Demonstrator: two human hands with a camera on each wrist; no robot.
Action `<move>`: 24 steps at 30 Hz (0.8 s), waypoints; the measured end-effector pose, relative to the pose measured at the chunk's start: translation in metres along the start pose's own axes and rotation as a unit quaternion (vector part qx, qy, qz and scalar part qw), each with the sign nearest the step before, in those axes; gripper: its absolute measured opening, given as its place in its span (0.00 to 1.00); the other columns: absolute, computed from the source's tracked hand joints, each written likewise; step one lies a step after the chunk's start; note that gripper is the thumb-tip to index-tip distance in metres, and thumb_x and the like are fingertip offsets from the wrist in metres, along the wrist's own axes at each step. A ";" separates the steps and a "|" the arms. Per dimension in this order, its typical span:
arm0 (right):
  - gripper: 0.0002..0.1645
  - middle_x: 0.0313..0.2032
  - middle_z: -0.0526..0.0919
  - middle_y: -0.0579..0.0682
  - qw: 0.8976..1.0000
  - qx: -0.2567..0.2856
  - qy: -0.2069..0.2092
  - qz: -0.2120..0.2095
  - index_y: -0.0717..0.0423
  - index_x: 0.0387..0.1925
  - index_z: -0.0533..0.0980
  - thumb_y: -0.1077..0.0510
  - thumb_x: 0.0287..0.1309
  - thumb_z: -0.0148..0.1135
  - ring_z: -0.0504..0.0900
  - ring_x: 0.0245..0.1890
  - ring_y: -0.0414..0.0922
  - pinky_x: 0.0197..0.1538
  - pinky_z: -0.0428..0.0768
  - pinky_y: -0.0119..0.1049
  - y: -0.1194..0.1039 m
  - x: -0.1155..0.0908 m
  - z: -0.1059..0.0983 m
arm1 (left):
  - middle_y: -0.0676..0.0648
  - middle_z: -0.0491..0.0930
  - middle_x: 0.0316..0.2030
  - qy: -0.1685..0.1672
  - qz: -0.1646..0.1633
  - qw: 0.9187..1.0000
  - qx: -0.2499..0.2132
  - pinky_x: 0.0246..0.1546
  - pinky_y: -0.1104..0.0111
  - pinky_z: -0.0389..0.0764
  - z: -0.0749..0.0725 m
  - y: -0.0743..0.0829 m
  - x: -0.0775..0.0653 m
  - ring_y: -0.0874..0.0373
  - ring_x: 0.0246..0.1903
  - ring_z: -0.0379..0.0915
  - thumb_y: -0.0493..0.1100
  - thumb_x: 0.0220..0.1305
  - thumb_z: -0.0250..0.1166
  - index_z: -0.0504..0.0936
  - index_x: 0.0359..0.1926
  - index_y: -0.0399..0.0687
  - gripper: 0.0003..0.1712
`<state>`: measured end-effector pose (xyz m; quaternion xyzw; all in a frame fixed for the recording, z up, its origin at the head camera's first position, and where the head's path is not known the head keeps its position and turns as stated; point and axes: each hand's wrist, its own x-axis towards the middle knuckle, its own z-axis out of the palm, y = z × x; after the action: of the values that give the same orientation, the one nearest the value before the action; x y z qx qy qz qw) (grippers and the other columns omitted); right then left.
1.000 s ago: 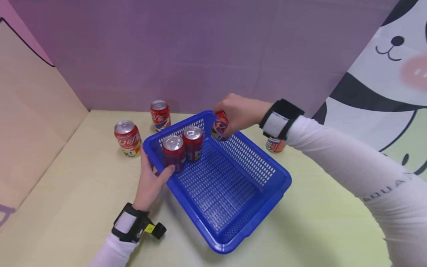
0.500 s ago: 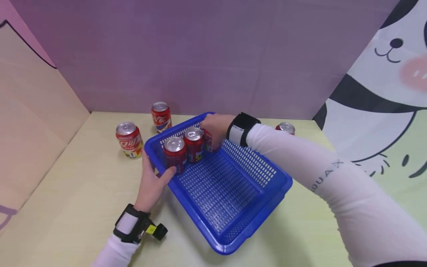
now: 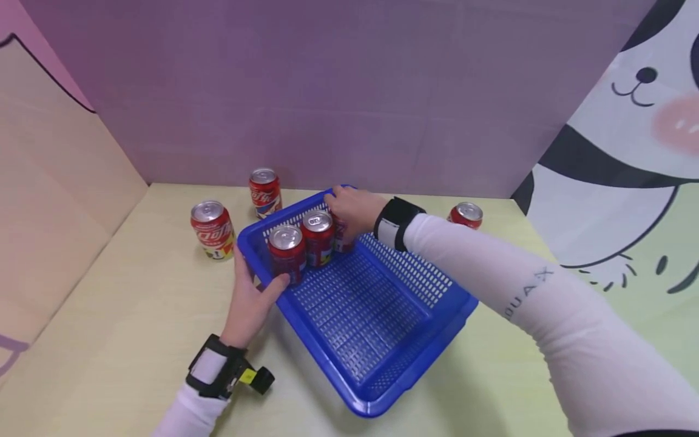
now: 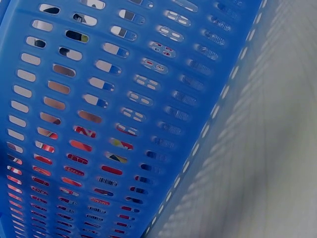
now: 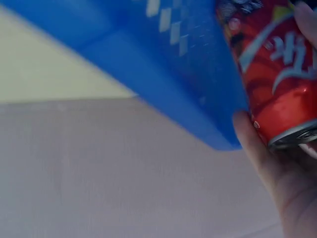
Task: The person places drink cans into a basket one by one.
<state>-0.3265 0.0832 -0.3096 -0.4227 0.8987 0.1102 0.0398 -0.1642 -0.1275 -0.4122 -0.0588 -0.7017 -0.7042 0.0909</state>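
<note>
A blue plastic basket (image 3: 349, 328) stands at an angle on the table, two red soda cans (image 3: 286, 252) (image 3: 318, 238) upright in its far left end. My left hand (image 3: 251, 303) grips the basket's left corner, thumb over the rim and fingers down the outside. Inside the far corner my right hand (image 3: 357, 209) holds a third soda can (image 5: 282, 69), beside the other two. Its top is mostly covered by the fingers in the head view. Through the slotted wall in the left wrist view, red cans (image 4: 74, 168) show in part.
Left of the basket stands a soda can (image 3: 212, 230), and another soda can (image 3: 265, 193) is behind it near the back wall. On the right, a soda can (image 3: 466, 215) is partly hidden by the sleeve. A purple cloth wall (image 3: 306, 91) closes off the back.
My right hand has moved left and down into the basket, bringing its can beside the two there. The left hand keeps its grip on the corner.
</note>
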 end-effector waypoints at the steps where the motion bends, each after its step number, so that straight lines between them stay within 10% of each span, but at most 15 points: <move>1: 0.51 0.49 0.74 0.58 1.000 -0.008 0.009 0.003 0.63 0.58 0.70 0.42 0.37 0.82 0.74 0.50 0.54 0.54 0.78 0.48 0.000 -0.003 -0.002 | 0.47 0.48 0.75 0.000 0.001 1.000 -0.001 0.64 0.45 0.63 0.000 0.000 0.000 0.51 0.72 0.45 0.37 0.62 0.66 0.32 0.77 0.68 0.59; 8: 0.48 0.55 0.72 0.57 0.997 -0.008 0.054 0.051 0.59 0.64 0.68 0.37 0.50 0.73 0.73 0.54 0.54 0.51 0.79 0.50 0.013 -0.059 -0.027 | 0.47 0.48 0.75 0.001 0.000 1.000 0.002 0.66 0.44 0.58 0.002 0.000 -0.001 0.51 0.72 0.45 0.38 0.62 0.66 0.34 0.77 0.65 0.58; 15: 0.28 0.45 0.83 0.56 0.971 0.174 0.045 0.160 0.63 0.53 0.78 0.45 0.62 0.65 0.82 0.43 0.52 0.46 0.81 0.50 0.036 -0.161 -0.015 | 0.47 0.47 0.75 0.006 -0.009 1.000 0.020 0.68 0.44 0.52 0.001 0.000 -0.002 0.51 0.72 0.43 0.38 0.62 0.66 0.33 0.77 0.66 0.58; 21: 0.32 0.46 0.83 0.57 0.908 0.345 0.077 0.227 0.62 0.58 0.75 0.42 0.64 0.63 0.82 0.42 0.51 0.43 0.82 0.48 0.032 -0.222 0.045 | 0.48 0.45 0.75 0.005 -0.013 1.000 0.015 0.67 0.46 0.56 0.001 0.001 -0.001 0.52 0.72 0.43 0.38 0.62 0.65 0.31 0.77 0.66 0.59; 24: 0.37 0.51 0.80 0.59 0.844 0.464 0.086 0.255 0.62 0.65 0.68 0.42 0.64 0.62 0.81 0.47 0.51 0.48 0.81 0.45 0.019 -0.228 0.076 | 0.48 0.44 0.75 0.002 -0.022 1.000 0.013 0.66 0.45 0.57 -0.001 0.002 -0.001 0.52 0.73 0.42 0.38 0.63 0.64 0.30 0.77 0.65 0.59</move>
<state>-0.1968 0.2842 -0.3432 -0.1182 0.9210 -0.3499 0.1242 -0.1630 -0.1280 -0.4104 -0.0407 -0.7115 -0.6971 0.0781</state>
